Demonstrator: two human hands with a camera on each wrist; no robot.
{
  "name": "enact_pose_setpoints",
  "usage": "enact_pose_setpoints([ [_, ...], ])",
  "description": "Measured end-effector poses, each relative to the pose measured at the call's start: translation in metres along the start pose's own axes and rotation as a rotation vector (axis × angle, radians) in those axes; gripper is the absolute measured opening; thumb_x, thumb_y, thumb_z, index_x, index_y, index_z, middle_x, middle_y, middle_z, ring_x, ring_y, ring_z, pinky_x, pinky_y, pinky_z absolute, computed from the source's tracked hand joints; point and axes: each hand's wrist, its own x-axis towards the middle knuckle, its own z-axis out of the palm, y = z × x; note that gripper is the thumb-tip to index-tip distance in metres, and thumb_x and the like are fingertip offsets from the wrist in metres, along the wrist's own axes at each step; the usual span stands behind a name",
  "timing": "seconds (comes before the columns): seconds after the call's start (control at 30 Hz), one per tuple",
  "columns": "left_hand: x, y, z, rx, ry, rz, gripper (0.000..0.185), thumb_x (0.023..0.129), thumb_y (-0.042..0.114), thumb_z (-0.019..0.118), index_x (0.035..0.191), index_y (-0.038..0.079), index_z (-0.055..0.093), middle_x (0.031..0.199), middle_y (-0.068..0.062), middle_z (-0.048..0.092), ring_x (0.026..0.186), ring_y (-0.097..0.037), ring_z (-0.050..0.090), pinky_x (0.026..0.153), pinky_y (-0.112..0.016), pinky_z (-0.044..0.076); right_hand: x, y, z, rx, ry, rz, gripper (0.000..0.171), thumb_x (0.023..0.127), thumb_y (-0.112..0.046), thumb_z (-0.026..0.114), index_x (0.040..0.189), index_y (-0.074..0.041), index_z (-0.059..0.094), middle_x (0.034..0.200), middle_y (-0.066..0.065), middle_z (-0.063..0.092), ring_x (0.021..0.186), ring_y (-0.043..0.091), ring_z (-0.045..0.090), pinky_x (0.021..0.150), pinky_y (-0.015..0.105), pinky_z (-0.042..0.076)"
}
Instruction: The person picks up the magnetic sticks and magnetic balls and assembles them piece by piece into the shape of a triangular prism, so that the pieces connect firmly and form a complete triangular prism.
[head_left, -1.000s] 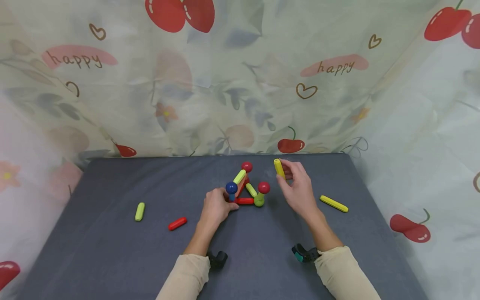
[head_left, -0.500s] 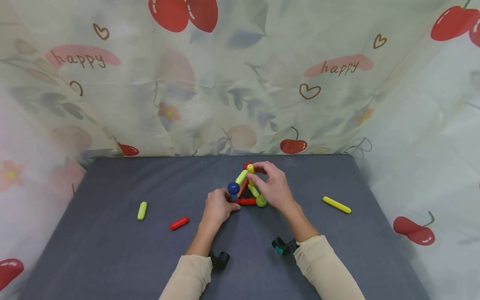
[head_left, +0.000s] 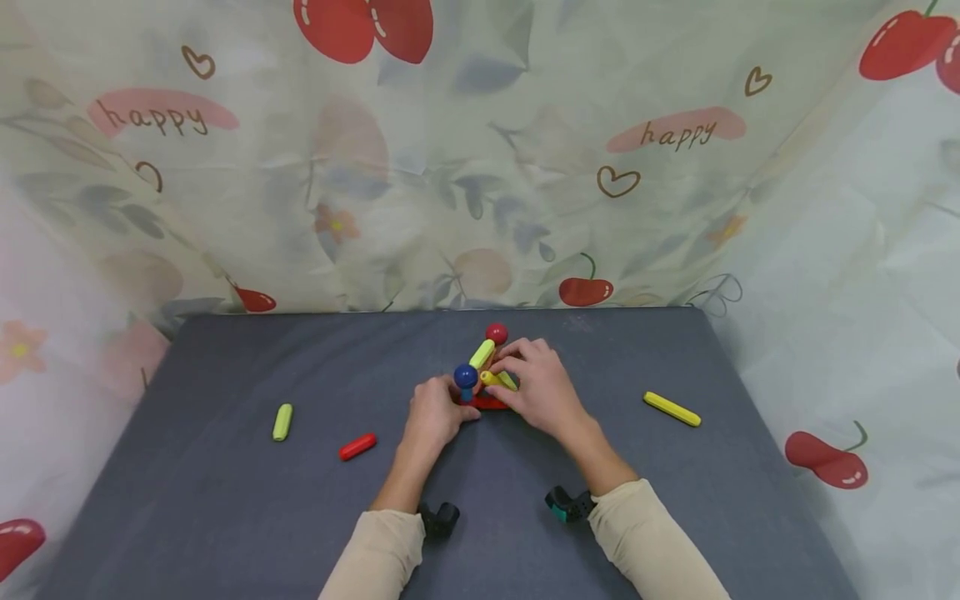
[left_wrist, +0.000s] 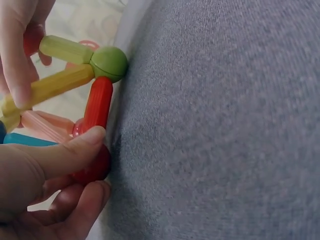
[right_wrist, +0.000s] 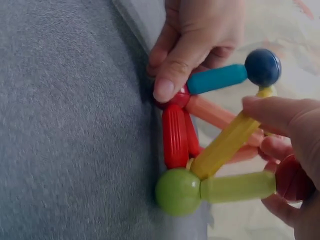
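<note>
Both hands are on the little rod-and-ball frame (head_left: 486,377) sitting mid-bench on the grey bench (head_left: 225,500). The left hand (head_left: 433,414) pinches the red ball (right_wrist: 175,97) at the frame's near-left corner, thumb and fingers (right_wrist: 172,75) curled round it, right where the red rod (right_wrist: 175,135) and the teal rod (right_wrist: 216,79) meet. The teal rod stands up from that corner to the blue ball (head_left: 465,377).

The right hand (head_left: 542,387) grips the yellow rod (right_wrist: 226,144) between thumb and fingers (right_wrist: 280,114), curled tight on it. The rod's low end touches the green ball (right_wrist: 178,192) and its top end sits just beside the blue ball (touching or not, hard to tell). A lime rod (right_wrist: 238,187) runs from the green ball to another red ball (right_wrist: 289,177) tucked in the right palm.

Off to the left lie a loose lime rod (head_left: 282,422) and a short red rod (head_left: 356,447), well apart from the frame. A long yellow rod (head_left: 672,409) lies off right.
</note>
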Motion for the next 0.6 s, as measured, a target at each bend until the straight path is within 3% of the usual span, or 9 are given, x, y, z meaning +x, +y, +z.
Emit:
enact_pose_setpoints([
  [0.17, -0.001, 0.003, 0.001, 0.0, 0.007, 0.019, 0.031, 0.074, 0.022, 0.093, 0.091, 0.008, 0.072, 0.085, -0.007, 0.073, 0.077, -0.026, 0.066, 0.075, -0.042, 0.055, 0.0, -0.007, 0.001, -0.126, -0.034, -0.013, 0.024, 0.083, -0.039, 0.084, 0.101, -0.024, 0.081, 0.114, 0.001, 0.065, 0.103, 0.024, 0.055, 0.086, 0.044, 0.048],
  [0.33, -0.003, 0.004, 0.001, -0.008, 0.021, 0.037, 0.029, 0.074, 0.02, 0.093, 0.09, 0.008, 0.073, 0.084, -0.007, 0.073, 0.076, -0.025, 0.066, 0.075, -0.042, 0.056, -0.001, -0.007, 0.001, -0.14, -0.034, -0.048, 0.026, 0.083, -0.042, 0.084, 0.103, -0.025, 0.081, 0.116, 0.001, 0.065, 0.104, 0.025, 0.054, 0.085, 0.045, 0.047],
  [0.47, -0.003, 0.003, 0.002, -0.01, 0.024, 0.034, 0.03, 0.073, 0.02, 0.094, 0.091, 0.008, 0.073, 0.086, -0.007, 0.074, 0.079, -0.026, 0.068, 0.078, -0.044, 0.057, -0.006, 0.004, -0.003, 0.052, -0.021, 0.01, 0.036, 0.081, -0.041, 0.086, 0.11, -0.022, 0.077, 0.118, 0.001, 0.065, 0.106, 0.024, 0.054, 0.087, 0.043, 0.047],
  [0.6, -0.002, 0.003, 0.002, -0.002, 0.019, 0.022, 0.032, 0.073, 0.021, 0.094, 0.094, 0.008, 0.074, 0.09, -0.008, 0.074, 0.085, -0.028, 0.069, 0.082, -0.045, 0.057, -0.017, 0.026, 0.001, 0.366, -0.04, 0.184, 0.05, 0.08, -0.036, 0.088, 0.123, -0.017, 0.07, 0.12, 0.006, 0.064, 0.101, 0.021, 0.055, 0.082, 0.037, 0.051],
])
